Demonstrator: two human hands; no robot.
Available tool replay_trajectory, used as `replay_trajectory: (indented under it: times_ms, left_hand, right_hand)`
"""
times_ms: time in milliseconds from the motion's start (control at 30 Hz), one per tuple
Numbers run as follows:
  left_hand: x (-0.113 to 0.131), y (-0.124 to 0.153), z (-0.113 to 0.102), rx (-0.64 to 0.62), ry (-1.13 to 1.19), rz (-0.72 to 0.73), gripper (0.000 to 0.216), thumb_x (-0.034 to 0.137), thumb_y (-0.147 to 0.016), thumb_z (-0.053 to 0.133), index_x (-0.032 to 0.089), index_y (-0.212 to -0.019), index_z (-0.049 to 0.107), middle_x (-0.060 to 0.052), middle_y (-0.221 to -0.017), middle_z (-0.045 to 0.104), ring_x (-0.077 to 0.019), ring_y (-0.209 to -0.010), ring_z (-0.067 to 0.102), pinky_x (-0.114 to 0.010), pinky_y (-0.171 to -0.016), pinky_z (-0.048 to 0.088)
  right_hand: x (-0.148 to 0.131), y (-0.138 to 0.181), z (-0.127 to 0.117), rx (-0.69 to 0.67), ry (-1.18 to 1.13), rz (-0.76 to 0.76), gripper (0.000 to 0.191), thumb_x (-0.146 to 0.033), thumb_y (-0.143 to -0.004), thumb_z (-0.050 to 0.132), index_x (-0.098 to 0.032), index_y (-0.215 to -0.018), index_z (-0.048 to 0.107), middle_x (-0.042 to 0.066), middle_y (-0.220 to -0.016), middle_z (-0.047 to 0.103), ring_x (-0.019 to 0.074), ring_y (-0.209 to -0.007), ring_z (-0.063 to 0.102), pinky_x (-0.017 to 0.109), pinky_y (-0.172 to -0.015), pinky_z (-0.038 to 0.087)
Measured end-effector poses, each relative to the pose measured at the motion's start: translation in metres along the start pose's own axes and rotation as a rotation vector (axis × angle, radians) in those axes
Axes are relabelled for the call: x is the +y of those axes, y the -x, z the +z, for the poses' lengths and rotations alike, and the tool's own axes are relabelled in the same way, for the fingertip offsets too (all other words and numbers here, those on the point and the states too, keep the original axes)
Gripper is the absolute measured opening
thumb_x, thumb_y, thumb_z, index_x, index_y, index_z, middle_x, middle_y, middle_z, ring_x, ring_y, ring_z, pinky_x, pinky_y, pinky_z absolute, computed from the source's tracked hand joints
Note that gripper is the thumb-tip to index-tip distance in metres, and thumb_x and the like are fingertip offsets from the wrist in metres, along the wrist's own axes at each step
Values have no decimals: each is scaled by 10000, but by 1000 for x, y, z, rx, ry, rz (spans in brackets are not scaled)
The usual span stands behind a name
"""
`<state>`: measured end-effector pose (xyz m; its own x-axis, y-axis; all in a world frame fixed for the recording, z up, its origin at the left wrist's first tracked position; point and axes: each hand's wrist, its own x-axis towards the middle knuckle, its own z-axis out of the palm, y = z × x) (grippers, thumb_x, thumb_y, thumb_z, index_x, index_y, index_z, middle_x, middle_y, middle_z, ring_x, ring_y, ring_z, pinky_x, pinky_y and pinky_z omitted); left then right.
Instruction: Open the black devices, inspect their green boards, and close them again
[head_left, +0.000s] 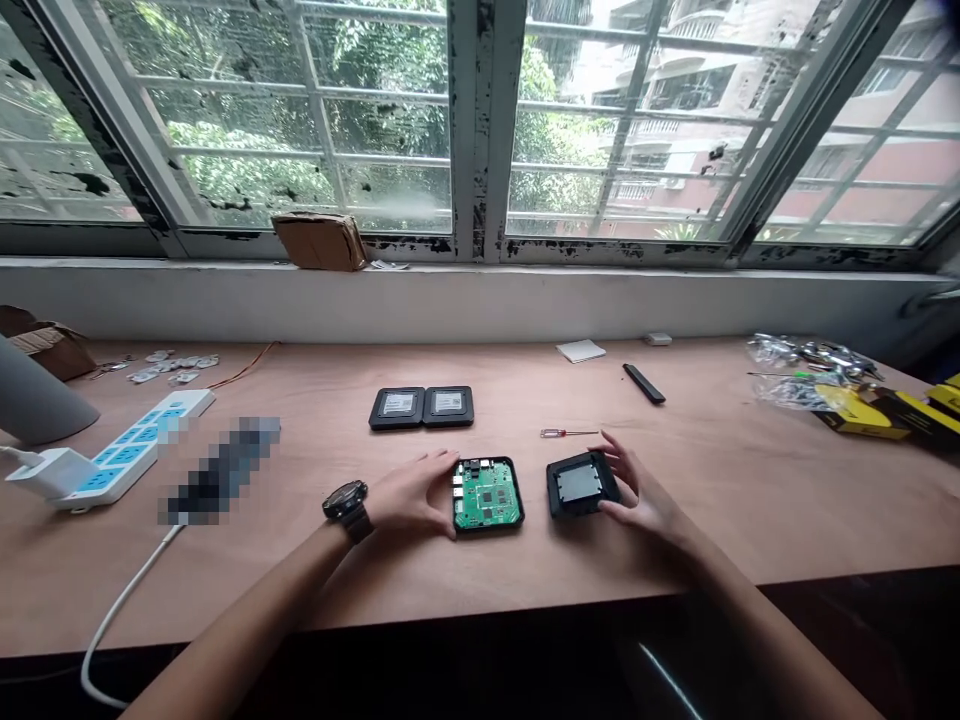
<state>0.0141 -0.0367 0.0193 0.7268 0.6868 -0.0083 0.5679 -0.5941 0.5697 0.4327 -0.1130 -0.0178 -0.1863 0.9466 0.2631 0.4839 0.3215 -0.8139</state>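
An open black case holding a green circuit board (487, 495) lies flat on the table, its ports along the left and top edges. My left hand (416, 493), with a watch on the wrist, grips this case by its left side between thumb and fingers. To the right, my right hand (630, 490) holds a black square cover (579, 483) by its right edge, slightly tilted, its silver metal plate facing up. A small screwdriver (559, 433) with a reddish clear handle lies just behind the cover. Two black square units with white labels (421, 407) sit side by side farther back.
At left are a white power strip (142, 450) with a plugged-in adapter, a blurred-out device (225, 472) on a white cable, and a grey cylinder (41, 395). A black bar (643, 384) lies back right. Yellow-black boxes (862, 412) and plastic bags (802, 385) fill the far right.
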Motion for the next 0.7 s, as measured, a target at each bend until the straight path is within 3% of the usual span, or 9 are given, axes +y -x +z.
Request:
replay_trajectory:
  times_ms: [133,233,367,500,600,700]
  left_hand:
    - [9,-16,12,-12,23,3,1139,657,-646,850,183,-1561,364,-156,-1612,346,-393,-1520,231,-515,-1243,227]
    - [-1,-15,10,-16,101,-1,1108,663,-674,830,198,-1566,365,-132,-1630,309,-370,-1527,222,-505,-1252,214]
    - [-23,-6,-2,63,220,-34,845,606,-789,770,230,-1493,492,-100,-1560,452,-318,-1449,417,-458,-1209,326]
    - [-35,-3,-6,217,356,-107,601,551,-860,716,200,-1343,647,-94,-1389,638,-296,-1259,619,-417,-1090,474]
    - [-36,-5,-1,277,402,-123,540,521,-864,719,181,-1282,690,-104,-1317,686,-289,-1189,666,-401,-1044,513]
    - [-34,-7,3,303,390,-118,546,506,-847,741,171,-1275,696,-112,-1284,703,-289,-1182,671,-406,-1052,510]
  right_hand:
    - [-9,-7,7,116,-291,-9,946,-645,-826,680,-341,-1584,202,152,-1445,465,367,-1286,568,537,-975,541]
    - [-27,-23,20,142,-320,-67,913,-703,-832,636,-311,-1572,271,150,-1456,488,363,-1352,513,545,-1074,469]
    - [-58,-51,40,-47,-166,-181,864,-631,-837,693,-294,-1552,343,145,-1499,495,339,-1365,504,533,-1117,435]
    - [-94,-78,66,-314,171,-292,914,-586,-730,814,-247,-1502,463,151,-1515,484,364,-1373,480,527,-1140,413]
    - [-110,-87,90,-472,350,-350,987,-647,-699,801,-182,-1505,472,182,-1503,494,381,-1361,479,516,-1133,426]
    - [-111,-89,107,-516,467,-402,994,-667,-719,768,-135,-1505,470,210,-1474,517,396,-1332,493,531,-1113,441]
